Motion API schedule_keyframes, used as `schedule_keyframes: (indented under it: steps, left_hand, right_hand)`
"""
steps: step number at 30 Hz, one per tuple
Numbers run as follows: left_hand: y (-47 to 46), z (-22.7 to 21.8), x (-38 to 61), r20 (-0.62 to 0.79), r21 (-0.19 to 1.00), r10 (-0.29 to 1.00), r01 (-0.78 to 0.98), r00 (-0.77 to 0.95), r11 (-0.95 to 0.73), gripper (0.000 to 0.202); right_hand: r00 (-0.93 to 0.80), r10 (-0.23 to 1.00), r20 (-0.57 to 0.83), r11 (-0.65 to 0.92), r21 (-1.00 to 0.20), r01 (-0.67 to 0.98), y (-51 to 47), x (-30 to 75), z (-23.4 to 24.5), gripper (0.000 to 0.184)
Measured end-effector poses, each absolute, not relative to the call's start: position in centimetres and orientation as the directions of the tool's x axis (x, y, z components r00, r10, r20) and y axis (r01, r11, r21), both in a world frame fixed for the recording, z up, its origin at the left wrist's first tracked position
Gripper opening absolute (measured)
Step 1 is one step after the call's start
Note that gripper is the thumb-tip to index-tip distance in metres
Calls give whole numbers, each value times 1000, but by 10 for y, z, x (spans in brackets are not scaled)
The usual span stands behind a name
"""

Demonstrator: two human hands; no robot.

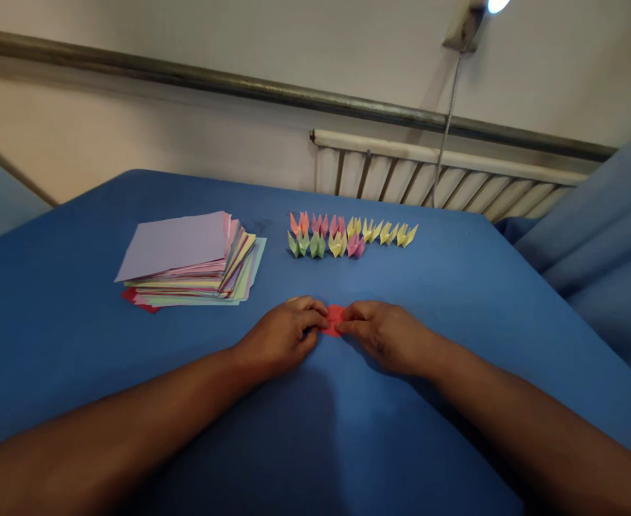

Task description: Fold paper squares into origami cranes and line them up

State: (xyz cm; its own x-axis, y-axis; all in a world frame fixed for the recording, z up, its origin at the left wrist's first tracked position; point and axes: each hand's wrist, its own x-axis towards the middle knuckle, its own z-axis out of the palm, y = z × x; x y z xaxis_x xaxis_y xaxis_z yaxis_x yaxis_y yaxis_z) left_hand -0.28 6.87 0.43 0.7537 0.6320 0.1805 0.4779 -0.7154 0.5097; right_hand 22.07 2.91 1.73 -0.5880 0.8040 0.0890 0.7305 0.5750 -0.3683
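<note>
A small piece of red paper (pixel 333 320) lies on the blue table between my two hands, its sides partly covered by my fingers. My left hand (pixel 292 330) has its fingers closed on the paper's left edge. From the other side, my right hand (pixel 384 331) pinches the right edge between thumb and fingers. Folds in the paper are too small to make out. Beyond my hands, folded paper cranes (pixel 338 244) in orange, pink, yellow and green stand in two rows.
A thick stack of coloured paper sheets (pixel 178 247) lies on the left, lilac on top. The blue table (pixel 455 287) reaches towards a wall with a pipe (pixel 229 84) and a radiator (pixel 401 172). A blue curtain (pixel 606 236) hangs at the right.
</note>
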Motion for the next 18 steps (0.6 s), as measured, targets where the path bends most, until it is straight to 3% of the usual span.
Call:
schedule_keyframes:
  steps: [9, 14, 18]
  left_hand:
    - [62, 19, -8, 82, 237, 531, 501, 843, -832, 31]
    - [60, 23, -8, 90, 207, 530, 505, 843, -838, 31]
    - [62, 21, -8, 113, 263, 565, 524, 817, -810, 25]
  right_hand:
    - [-699, 714, 28, 678, -279, 681, 32, 226, 21, 32]
    - [-738, 669, 85, 737, -204, 645, 34, 229, 18, 29]
    - [-751, 648, 128, 761, -158, 629, 33, 227, 19, 24]
